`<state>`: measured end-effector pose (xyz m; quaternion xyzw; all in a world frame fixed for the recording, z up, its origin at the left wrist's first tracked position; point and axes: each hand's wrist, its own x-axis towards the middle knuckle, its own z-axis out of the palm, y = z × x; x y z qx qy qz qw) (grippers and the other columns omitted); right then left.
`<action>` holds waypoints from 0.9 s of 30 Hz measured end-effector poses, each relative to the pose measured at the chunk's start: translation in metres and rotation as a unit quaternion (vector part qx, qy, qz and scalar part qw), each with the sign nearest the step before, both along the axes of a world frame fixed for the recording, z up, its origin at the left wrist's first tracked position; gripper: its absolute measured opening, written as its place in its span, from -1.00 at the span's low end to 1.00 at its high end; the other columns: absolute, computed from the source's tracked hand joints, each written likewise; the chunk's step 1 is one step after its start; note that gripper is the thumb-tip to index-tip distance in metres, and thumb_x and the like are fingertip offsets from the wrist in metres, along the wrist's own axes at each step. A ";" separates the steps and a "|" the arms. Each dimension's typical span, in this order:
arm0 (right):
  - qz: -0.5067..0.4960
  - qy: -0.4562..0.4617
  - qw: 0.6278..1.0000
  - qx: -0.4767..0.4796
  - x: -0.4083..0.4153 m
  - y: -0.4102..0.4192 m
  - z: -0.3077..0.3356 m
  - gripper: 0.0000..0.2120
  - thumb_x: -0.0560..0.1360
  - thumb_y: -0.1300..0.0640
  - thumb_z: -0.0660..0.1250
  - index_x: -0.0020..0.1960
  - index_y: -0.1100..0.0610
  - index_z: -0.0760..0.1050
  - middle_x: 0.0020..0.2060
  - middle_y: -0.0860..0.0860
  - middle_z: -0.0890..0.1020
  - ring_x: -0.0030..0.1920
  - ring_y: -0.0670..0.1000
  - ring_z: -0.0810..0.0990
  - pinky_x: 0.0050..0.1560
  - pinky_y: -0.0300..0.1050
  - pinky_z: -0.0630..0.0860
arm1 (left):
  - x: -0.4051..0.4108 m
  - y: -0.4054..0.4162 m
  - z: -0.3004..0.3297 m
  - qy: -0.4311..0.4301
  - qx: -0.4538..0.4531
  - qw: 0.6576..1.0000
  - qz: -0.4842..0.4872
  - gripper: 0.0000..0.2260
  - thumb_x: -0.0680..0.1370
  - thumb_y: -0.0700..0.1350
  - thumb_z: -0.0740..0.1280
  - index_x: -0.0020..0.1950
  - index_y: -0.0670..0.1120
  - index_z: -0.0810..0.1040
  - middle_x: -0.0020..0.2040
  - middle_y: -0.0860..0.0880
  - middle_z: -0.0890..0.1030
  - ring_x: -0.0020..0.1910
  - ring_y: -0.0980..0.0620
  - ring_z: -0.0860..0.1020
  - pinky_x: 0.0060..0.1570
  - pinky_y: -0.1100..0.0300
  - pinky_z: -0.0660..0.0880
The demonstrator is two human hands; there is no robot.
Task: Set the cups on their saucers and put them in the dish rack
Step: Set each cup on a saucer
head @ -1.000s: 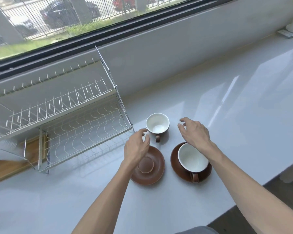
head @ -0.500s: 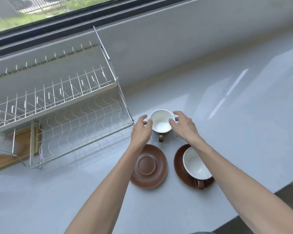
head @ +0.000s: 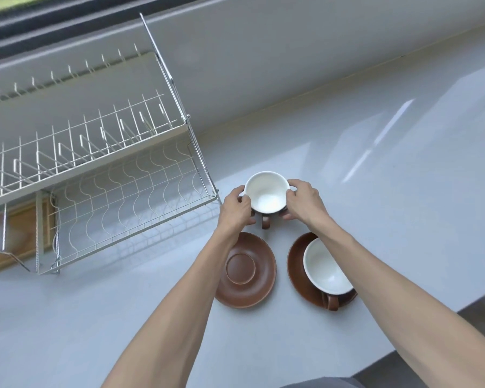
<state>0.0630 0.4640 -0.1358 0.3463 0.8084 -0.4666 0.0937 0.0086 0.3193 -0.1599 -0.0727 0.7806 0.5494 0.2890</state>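
The rack is standing left of the fingers, with no readable writing on anything. The left hand and right hand are clasping the cup between them, beyond the bare saucer; the second cup is sitting on its saucer beneath the right forearm.

The rack at left is thin white-coated metal wire. Beneath it lies a wooden board. The cups look glazed ceramic, white inside; the saucers matt brown. The bench is smooth, glossy grey.

Far cup off saucers; near cup on saucer.
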 end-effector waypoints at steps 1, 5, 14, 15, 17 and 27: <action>0.000 0.001 1.000 0.001 0.000 -0.001 0.000 -0.53 0.58 0.27 0.03 0.43 0.13 0.43 0.18 0.22 0.63 -0.09 0.26 0.72 -0.28 -0.15 0.62 | 0.000 0.000 0.000 0.001 0.000 1.000 0.000 -0.60 0.61 -0.21 0.10 0.45 -0.06 0.41 -0.11 0.04 0.56 -0.17 -0.09 0.59 -0.20 0.07 0.64; -0.008 0.006 1.000 0.010 0.003 -0.005 0.002 -0.53 0.58 0.28 0.03 0.43 0.11 0.44 0.16 0.22 0.64 -0.12 0.24 0.72 -0.47 -0.34 0.47 | 0.000 0.002 0.003 -0.001 0.002 1.000 -0.001 -0.57 0.58 -0.24 0.10 0.44 -0.08 0.42 -0.10 -0.03 0.56 -0.17 -0.10 0.56 -0.15 0.03 0.65; -0.015 0.030 0.999 0.021 0.022 -0.012 0.013 -0.51 0.56 0.29 0.05 0.44 0.12 0.43 0.12 0.25 0.65 -0.06 0.30 0.71 -0.21 -0.12 0.63 | 0.018 -0.011 0.018 0.036 0.010 0.999 -0.013 -0.58 0.57 -0.24 0.15 0.43 -0.06 0.43 0.11 -0.14 0.56 -0.15 -0.09 0.60 -0.29 0.17 0.60; -0.014 0.033 0.999 0.020 0.024 -0.014 0.014 -0.52 0.56 0.29 0.05 0.43 0.12 0.44 0.12 0.24 0.65 -0.07 0.29 0.71 -0.20 -0.13 0.63 | 0.020 -0.014 0.020 0.039 0.007 0.999 -0.012 -0.58 0.57 -0.24 0.16 0.42 -0.05 0.43 0.15 -0.15 0.56 -0.14 -0.09 0.61 -0.29 0.18 0.60; -0.013 0.038 0.999 0.021 0.029 -0.019 0.015 -0.52 0.56 0.29 0.04 0.42 0.12 0.44 0.10 0.24 0.65 -0.10 0.27 0.72 -0.29 -0.22 0.58 | 0.025 -0.021 0.023 0.042 0.004 0.999 -0.008 -0.58 0.56 -0.24 0.17 0.42 -0.05 0.44 0.18 -0.17 0.55 -0.12 -0.10 0.62 -0.32 0.20 0.60; 0.007 0.071 0.997 0.018 0.063 -0.053 0.017 -0.57 0.55 0.27 0.06 0.35 0.14 0.49 0.00 0.19 0.70 -0.30 0.20 0.75 -0.15 -0.16 0.65 | 0.064 -0.064 0.036 0.057 0.021 0.998 0.005 -0.65 0.52 -0.23 0.22 0.27 0.03 0.50 0.09 -0.10 0.60 -0.18 -0.12 0.72 -0.11 -0.03 0.67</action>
